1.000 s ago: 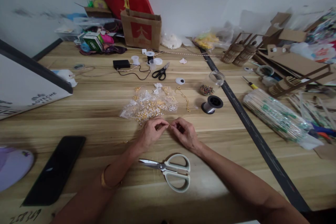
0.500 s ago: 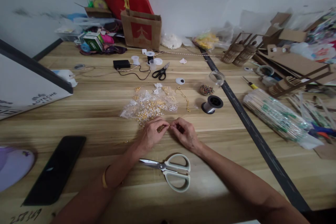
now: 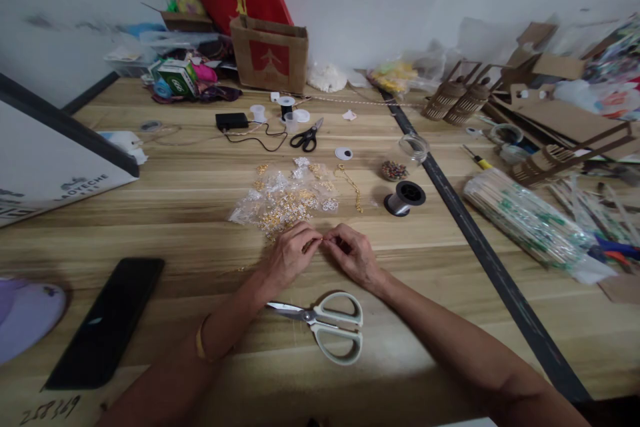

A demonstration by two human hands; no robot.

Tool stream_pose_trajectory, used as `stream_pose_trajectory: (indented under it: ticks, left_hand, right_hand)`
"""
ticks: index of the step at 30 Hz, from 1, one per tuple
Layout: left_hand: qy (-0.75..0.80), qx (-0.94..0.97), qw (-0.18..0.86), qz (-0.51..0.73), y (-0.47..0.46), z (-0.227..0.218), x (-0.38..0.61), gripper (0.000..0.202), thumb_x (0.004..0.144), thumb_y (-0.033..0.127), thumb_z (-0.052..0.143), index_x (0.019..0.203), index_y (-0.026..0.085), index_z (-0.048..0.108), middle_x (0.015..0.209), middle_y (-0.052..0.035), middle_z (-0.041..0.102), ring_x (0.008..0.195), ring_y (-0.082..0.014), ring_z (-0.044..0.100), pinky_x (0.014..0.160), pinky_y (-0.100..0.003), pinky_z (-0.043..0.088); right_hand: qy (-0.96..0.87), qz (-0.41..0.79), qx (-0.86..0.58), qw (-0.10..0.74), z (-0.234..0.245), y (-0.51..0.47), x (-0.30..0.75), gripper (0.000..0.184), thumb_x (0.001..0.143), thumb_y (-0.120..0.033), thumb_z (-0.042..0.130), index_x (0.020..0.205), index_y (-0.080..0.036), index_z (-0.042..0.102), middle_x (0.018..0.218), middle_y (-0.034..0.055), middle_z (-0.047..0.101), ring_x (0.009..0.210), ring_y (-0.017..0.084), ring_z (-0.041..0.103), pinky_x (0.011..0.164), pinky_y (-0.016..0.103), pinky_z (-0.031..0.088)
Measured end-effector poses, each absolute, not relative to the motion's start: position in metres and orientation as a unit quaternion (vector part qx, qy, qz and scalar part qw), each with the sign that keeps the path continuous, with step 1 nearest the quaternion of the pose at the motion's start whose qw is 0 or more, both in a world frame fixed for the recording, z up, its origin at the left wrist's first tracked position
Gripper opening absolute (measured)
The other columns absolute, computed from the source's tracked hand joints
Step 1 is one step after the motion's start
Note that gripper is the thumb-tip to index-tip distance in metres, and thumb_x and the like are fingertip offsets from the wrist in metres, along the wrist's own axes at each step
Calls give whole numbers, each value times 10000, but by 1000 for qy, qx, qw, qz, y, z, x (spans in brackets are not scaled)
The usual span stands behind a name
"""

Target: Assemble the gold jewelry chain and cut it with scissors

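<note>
My left hand [image 3: 295, 250] and my right hand [image 3: 353, 253] meet fingertip to fingertip over the middle of the table. Both are closed in a pinch on a tiny orange-gold piece, too small to name. Just beyond my left hand lies a heap of gold and silver beads [image 3: 287, 207] on clear plastic bags. A gold chain [image 3: 353, 188] curves on the wood to the right of the heap. Scissors with pale handles [image 3: 320, 325] lie partly spread between my forearms. Farther right stands a spool of thin grey wire [image 3: 403, 199].
Behind the beads are black scissors [image 3: 306, 138], a googly eye [image 3: 343, 153] and a jar of mixed beads [image 3: 395, 169]. A black phone [image 3: 107, 323] lies at left. Bagged wooden sticks [image 3: 527, 217] lie at right, past a dark strip [image 3: 463, 233]. A paper bag [image 3: 270, 57] stands at the back.
Almost nothing differs. Both hands stay pinched together in the same spot, and the things on the table keep their places.
</note>
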State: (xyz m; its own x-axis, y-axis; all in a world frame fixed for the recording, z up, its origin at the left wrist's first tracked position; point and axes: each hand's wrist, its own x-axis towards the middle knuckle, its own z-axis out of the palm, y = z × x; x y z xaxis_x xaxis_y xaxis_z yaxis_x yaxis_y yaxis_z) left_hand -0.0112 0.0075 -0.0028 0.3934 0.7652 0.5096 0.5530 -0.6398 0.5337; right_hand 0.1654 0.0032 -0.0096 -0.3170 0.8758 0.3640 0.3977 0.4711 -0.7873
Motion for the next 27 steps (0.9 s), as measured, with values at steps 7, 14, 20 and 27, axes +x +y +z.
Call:
stream_pose_trajectory:
  ticks: [7,14,20,27]
  left_hand:
    - [406,827,126,369,8,-5,-12,104,863,118,556,813,150,642,783,-39,648,752,-147,600,685,-265,495]
    - [414,830,120,353,7,-4,-12,98,847,101,566,818,160,639,797,-37,645,771,-151,596,707,-273,494]
    - [406,831,103,365,6,-3,-11,102,849,105,563,808,158,641,784,-38,643,765,-151,595,713,-275,497]
    - [406,828,123,366,6,-6,-10,109,856,110,547,854,155,646,809,-48,653,775,-150,607,727,-283,511]
  right_hand:
    - [-741,316,-434,403,-13,2,165,98,870,-272,575,855,-178,598,684,3,574,577,112,503,536,223,415]
    - [-748,308,-435,397,-14,2,165,112,876,-259,546,804,-182,583,680,4,573,594,115,514,549,223,418]
    - [-752,300,-435,394,-13,2,165,119,871,-249,534,788,-177,578,678,5,578,590,113,513,554,217,421]
    - [-756,298,-431,393,-10,1,164,104,861,-226,529,777,-178,569,665,5,570,572,113,498,545,221,416]
